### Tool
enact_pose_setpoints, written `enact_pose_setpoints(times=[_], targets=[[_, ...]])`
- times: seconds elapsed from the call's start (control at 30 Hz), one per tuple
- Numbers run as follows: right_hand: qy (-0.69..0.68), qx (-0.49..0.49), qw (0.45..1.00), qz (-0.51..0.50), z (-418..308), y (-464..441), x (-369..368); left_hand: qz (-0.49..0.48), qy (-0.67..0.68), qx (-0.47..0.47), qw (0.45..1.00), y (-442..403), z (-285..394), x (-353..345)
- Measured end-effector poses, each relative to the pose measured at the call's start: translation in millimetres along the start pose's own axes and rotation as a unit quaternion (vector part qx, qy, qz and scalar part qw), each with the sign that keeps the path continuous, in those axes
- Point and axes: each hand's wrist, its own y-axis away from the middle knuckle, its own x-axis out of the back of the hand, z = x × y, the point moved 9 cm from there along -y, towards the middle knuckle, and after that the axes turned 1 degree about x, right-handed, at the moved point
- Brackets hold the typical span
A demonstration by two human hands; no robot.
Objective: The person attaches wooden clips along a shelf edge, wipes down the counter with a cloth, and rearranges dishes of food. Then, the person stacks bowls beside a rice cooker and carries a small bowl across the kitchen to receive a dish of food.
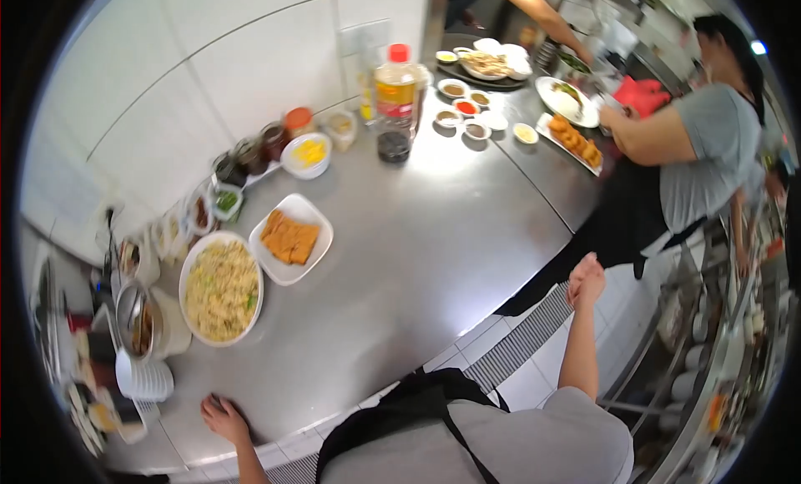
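My left hand (222, 419) rests at the near left edge of the steel counter (400, 259), fingers lying on the metal, with a small dark patch at the fingertips that I cannot make out. Farther up the counter are a white bowl of fried rice (222, 288) and a square white dish with a golden fried piece (290, 237). My right hand (586, 279) is raised beyond the counter's near edge, above the floor. Its fingers are curled closed and nothing shows in them.
Jars, a bowl of yellow pieces (307, 155) and a red-capped bottle (397, 96) line the wall. White cups (143, 375) stand at the left. A co-worker (701, 133) stands at the right by plated food (574, 142) and sauce dishes (465, 108); another person's arm (546, 17) reaches in behind.
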Motion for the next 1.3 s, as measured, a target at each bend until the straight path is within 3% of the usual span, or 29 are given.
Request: enact_pose_setpoints(times=[0.07, 0.13, 0.17, 0.2, 0.23, 0.3, 0.33, 0.4, 0.47, 0.57, 0.7, 0.77, 0.83, 0.87, 0.93, 1.0, 1.03, 1.07, 1.1, 1.13, 1.17, 1.2, 1.3], targets=[[0.055, -0.034, 0.964, -0.259, -27.5, 6.2, -98.8, 0.004, 0.004, 0.007, 1.0, 1.6, 1.7, 1.2], [0.334, 0.05, 0.899, -0.277, -5.8, -2.1, -154.0, 0.014, -0.004, 0.035, 0.999, 0.7, 2.1, 5.8], [0.529, 0.235, 0.743, -0.337, -5.6, 27.5, -206.9, 0.014, 0.008, 0.025, 1.0, 0.3, 3.4, 7.4], [0.669, 0.403, 0.514, -0.355, 2.8, 59.6, -249.4, 0.014, 0.02, 0.013, 1.0, 0.7, 5.9, 8.1], [0.662, 0.413, 0.51, -0.361, 26.7, 48.1, -263.3, 0.018, 0.021, 0.026, 0.999, 2.2, 5.1, 9.3], [0.685, 0.421, 0.59, -0.076, 53.7, 1.7, -270.2, 0.017, 0.026, 0.02, 0.999, 1.4, 9.1, 12.5], [0.678, 0.425, 0.594, -0.083, 68.8, 0.5, -285.4, 0.023, 0.022, 0.029, 0.999, 1.0, 8.3, 15.5], [0.655, 0.53, 0.522, -0.133, 88.7, 51.7, -343.6, 0.028, 0.028, 0.024, 0.999, 1.7, 11.6, 17.1], [0.624, 0.545, 0.507, -0.239, 86.7, 115.2, -388.3, 0.028, 0.029, 0.032, 0.999, 2.0, 11.1, 17.8], [0.555, 0.589, 0.504, -0.301, 76.4, 189.4, -413.1, 0.034, 0.031, 0.027, 0.999, 2.3, 12.7, 20.6], [0.493, 0.516, 0.523, -0.467, 57.2, 294.2, -405.0, 0.034, 0.042, 0.037, 0.998, 3.6, 14.1, 25.0], [0.473, 0.585, 0.43, -0.5, 52.5, 358.3, -386.4, 0.036, 0.054, 0.036, 0.997, 1.7, 13.9, 23.9], [0.398, 0.514, 0.45, -0.613, 63.5, 403.5, -360.2, 0.038, 0.073, 0.023, 0.996, 6.5, 16.2, 30.6], [0.392, 0.519, 0.449, -0.613, 64.2, 412.4, -351.4, 0.044, 0.073, 0.028, 0.996, 8.2, 11.3, 29.6], [0.179, 0.387, 0.496, -0.756, 56.3, 433.3, -337.2, 0.063, 0.078, -0.003, 0.995, 8.5, 11.3, 24.5], [0.268, 0.251, 0.658, -0.657, 75.8, 362.3, -374.7, 0.075, 0.085, -0.008, 0.993, 8.4, 10.8, 22.2], [0.35, 0.233, 0.662, -0.621, 49.3, 338.0, -407.0, 0.079, 0.086, -0.009, 0.993, 9.0, 10.8, 21.1], [0.399, 0.187, 0.723, -0.532, 28.3, 304.4, -429.9, 0.079, 0.083, -0.009, 0.993, 8.4, 13.5, 24.1], [0.327, 0.158, 0.763, -0.535, 51.5, 259.2, -458.2, 0.07, 0.072, -0.006, 0.995, 8.0, 17.3, 28.6], [0.318, 0.358, 0.74, -0.473, 59.7, 219.9, -487.9, 0.061, 0.06, -0.001, 0.996, 8.7, 18.7, 30.4], [0.351, 0.403, 0.736, -0.416, 55.0, 197.5, -512.0, 0.061, 0.056, 0.001, 0.997, 8.7, 18.5, 30.4], [0.366, 0.313, 0.77, -0.418, 57.1, 174.6, -535.1, 0.064, 0.057, 0.001, 0.996, 8.0, 18.9, 30.0], [0.454, 0.231, 0.776, -0.373, 114.9, 94.8, -603.0, 0.06, 0.062, 0.004, 0.996, 7.4, 21.1, 30.6]])
